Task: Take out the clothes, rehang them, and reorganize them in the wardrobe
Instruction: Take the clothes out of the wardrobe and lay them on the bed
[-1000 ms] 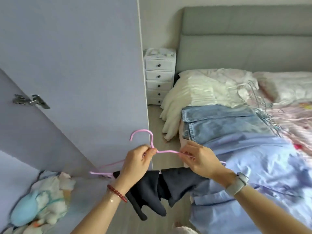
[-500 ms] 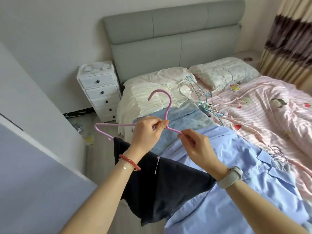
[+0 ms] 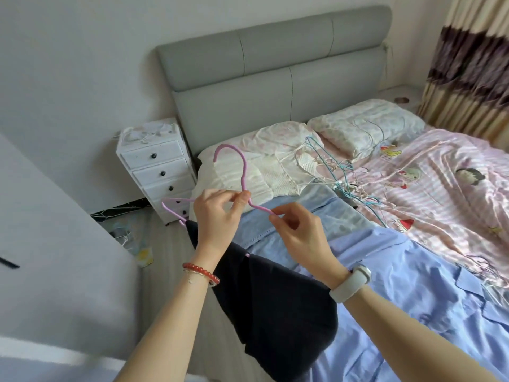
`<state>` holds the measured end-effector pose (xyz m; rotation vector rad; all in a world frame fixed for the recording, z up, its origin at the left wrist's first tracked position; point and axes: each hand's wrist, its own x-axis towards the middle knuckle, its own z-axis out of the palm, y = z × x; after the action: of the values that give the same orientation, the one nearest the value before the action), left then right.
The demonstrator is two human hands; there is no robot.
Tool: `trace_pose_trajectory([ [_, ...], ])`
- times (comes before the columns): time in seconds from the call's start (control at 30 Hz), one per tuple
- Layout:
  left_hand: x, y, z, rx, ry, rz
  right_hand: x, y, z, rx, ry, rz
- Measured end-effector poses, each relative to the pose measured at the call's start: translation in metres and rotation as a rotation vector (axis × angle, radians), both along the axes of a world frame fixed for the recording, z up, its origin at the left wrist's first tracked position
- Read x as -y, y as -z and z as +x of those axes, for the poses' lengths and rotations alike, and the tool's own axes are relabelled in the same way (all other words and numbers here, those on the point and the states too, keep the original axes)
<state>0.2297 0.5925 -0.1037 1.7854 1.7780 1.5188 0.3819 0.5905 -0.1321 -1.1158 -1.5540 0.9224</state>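
Hanger [image 3: 243,172] pink. Garment [image 3: 275,307] hanging from it dark navy, near black. Shirt [image 3: 413,285] on bed pale blue; jeans [image 3: 311,216] faded blue. Sheet [image 3: 440,188] pink-and-white striped, cartoon prints. Headboard [image 3: 275,73] grey. Drawer unit [image 3: 157,172] white, black knobs. Curtain [image 3: 473,67] beige with brown bands. Bracelet [image 3: 201,272] red beads.

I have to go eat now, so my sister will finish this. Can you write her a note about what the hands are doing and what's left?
Left hand: pinches the thin pink wire hanger at the base of its hook.
Right hand: pinches the hanger's right arm.
The dark navy garment hangs from the hanger, over the bed's edge.
On the bed: light blue shirt, blue denim piece, white knitted top, loose pile of wire hangers.
Done: clothes are out.
Left: settle the navy garment, hang the rest, return everything to the wardrobe.
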Motion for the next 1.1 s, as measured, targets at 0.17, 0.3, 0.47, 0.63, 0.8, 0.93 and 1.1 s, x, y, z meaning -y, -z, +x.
trace_pose_trajectory([
  [0.17,-0.057,-0.026,-0.007,-0.112,-0.016,0.136,-0.047,-0.021,-0.015,-0.132,0.082,-0.011],
  [0.3,-0.108,-0.023,0.018,-0.124,0.06,0.065,-0.091,-0.032,0.009,-0.194,0.242,-0.004],
  [0.47,-0.172,0.008,0.061,-0.136,0.16,-0.13,-0.166,-0.033,0.072,-0.167,0.401,-0.019],
  [0.63,-0.231,0.082,0.112,-0.278,0.258,-0.411,-0.257,0.034,0.144,-0.001,0.561,-0.115],
  [0.8,-0.257,0.182,0.145,-0.49,0.357,-0.749,-0.318,0.148,0.22,0.162,0.768,-0.332],
  [0.93,-0.251,0.253,0.162,-0.599,0.446,-0.997,-0.349,0.208,0.267,0.275,0.825,-0.427],
  [1.1,-0.245,0.308,0.177,-0.728,0.495,-1.057,-0.366,0.257,0.297,0.359,0.741,-0.53],
])
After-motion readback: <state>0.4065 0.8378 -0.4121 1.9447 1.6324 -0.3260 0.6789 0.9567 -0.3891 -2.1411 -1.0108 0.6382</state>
